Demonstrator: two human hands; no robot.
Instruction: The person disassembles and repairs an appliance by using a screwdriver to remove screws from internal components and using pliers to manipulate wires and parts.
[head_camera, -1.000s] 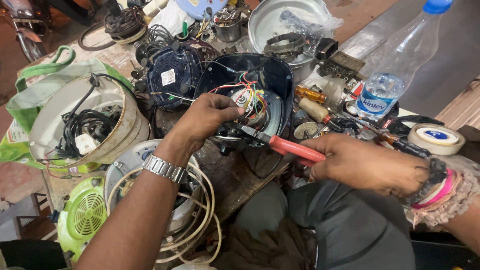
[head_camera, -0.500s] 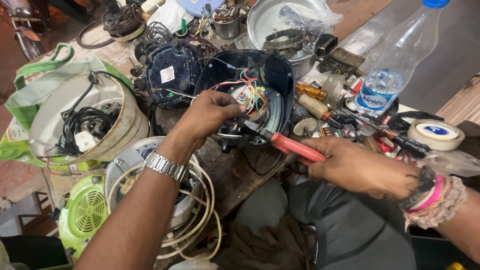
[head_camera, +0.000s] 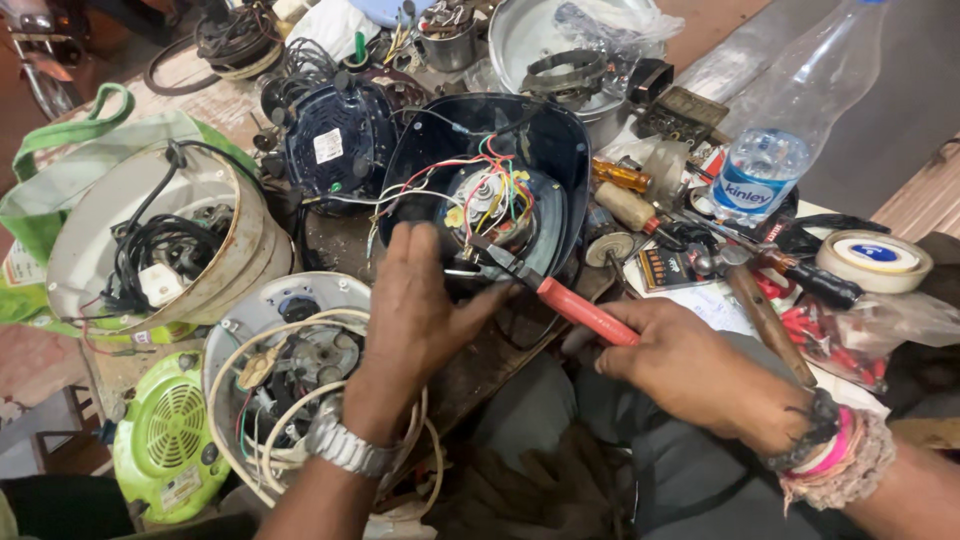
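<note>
An open dark blue appliance housing (head_camera: 560, 160) lies tilted on the workbench, showing a motor (head_camera: 490, 205) and red, yellow, green and white wires. My left hand (head_camera: 420, 310), with a metal watch at the wrist, rests against the housing's lower rim, fingers near the wires. My right hand (head_camera: 690, 365), wearing beaded bracelets, grips red-handled pliers (head_camera: 560, 300). The pliers' jaws reach into the housing beside the motor.
A second dark appliance base (head_camera: 325, 140) stands behind. Left are a cream pot with cables (head_camera: 160, 240), a white opened base with cords (head_camera: 290, 370) and a green fan part (head_camera: 170, 440). Right: water bottle (head_camera: 790, 130), hammer (head_camera: 760, 310), tape roll (head_camera: 875, 260), steel pan (head_camera: 560, 40).
My left hand has slipped down from the motor wires to the housing's lower rim. The pliers stay pointed into the housing, with my right hand a little lower.
</note>
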